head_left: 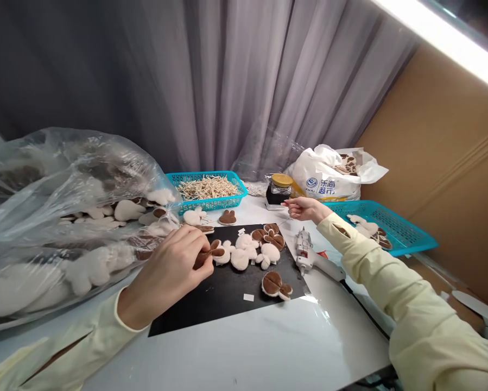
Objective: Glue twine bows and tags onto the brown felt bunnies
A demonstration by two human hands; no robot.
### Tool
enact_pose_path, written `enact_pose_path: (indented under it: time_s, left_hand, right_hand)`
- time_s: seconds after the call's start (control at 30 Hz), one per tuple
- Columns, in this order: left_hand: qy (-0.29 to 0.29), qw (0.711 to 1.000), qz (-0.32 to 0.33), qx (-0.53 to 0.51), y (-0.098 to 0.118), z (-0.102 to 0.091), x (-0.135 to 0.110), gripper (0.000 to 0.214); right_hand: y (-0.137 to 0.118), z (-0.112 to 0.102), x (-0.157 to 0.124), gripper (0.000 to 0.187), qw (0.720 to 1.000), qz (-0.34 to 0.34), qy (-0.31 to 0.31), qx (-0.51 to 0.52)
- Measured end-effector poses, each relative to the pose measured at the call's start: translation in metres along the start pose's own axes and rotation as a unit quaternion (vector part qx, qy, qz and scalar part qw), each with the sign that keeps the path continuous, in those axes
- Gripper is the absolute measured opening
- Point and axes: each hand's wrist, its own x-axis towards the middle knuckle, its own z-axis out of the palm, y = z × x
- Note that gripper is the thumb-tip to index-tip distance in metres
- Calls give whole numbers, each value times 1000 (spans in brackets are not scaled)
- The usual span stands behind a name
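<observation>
Head view shows a white bench with a black mat (227, 293) in the middle of the frame. Left hand (168, 274), at centre left, is closed with its fingertips pinching a brown and cream plush piece (211, 253) at the left edge of the mat. Right hand (303, 208), further up at centre right, is closed in a pinch, and a thin thread seems to run from it, but I cannot tell for sure what it holds. On the mat I count about five more plush pieces lying loose: two or three cream ones, one brown bow shape near the top, and one brown and cream piece (276, 284) at the lower right. I judge that the work is somewhere in the middle, because many pieces wait in the big clear bag (56, 217) at the left, and a few lie in the blue basket (394, 231) at the right. There are two blue baskets; the second one (207, 190), upper centre, is full of thin pale sticks. One glue gun (309, 252) lies right of the mat, one dark jar with a yellow lid (279, 190) stands behind it, and one white shopping bag (329, 179) is beside the jar.
</observation>
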Motion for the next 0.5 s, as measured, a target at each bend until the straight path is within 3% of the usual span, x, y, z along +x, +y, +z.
enact_pose_path:
  time_s: [0.33, 0.5]
  left_hand:
    - [16, 1000, 11, -5, -4, 2, 0, 7]
    - [70, 995, 64, -10, 14, -8, -1, 8]
  right_hand:
    - [-26, -42, -19, 30, 994, -79, -77, 24]
    - [-3, -46, -65, 21, 983, -100, -156, -12]
